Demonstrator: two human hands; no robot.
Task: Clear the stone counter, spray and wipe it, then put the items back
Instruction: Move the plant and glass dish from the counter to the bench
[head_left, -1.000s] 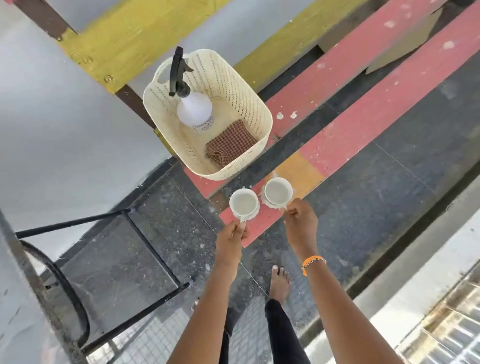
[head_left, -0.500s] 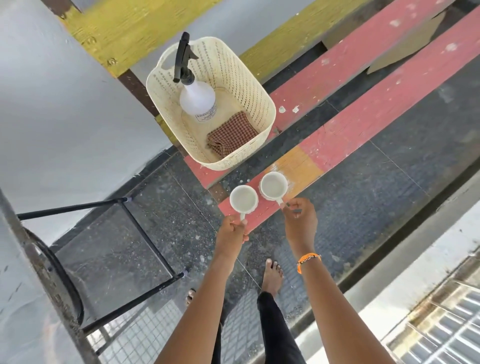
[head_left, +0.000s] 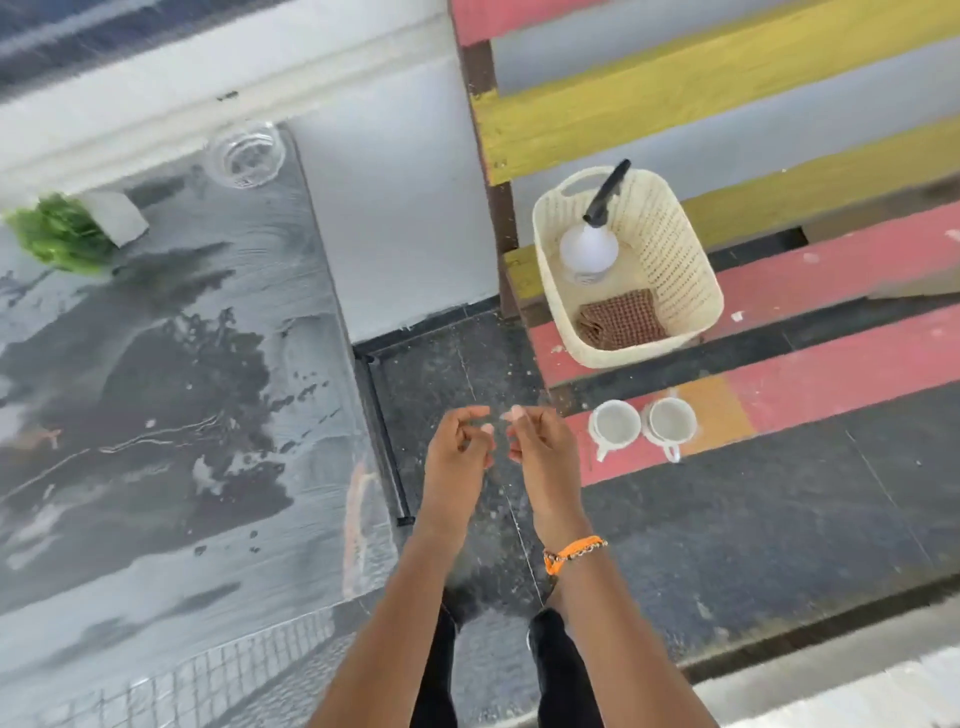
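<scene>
While both hands (head_left: 498, 447) hang empty, two round cups (head_left: 641, 427) sit on slats.

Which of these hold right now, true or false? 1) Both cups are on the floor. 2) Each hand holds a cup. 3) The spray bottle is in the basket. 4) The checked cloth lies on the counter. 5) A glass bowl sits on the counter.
1) True: the two white cups stand side by side on the floor.
2) False: the left hand and right hand hold nothing.
3) True: the spray bottle stands in the basket.
4) False: the checked cloth lies in the basket.
5) True: the glass bowl sits on the counter.
</scene>
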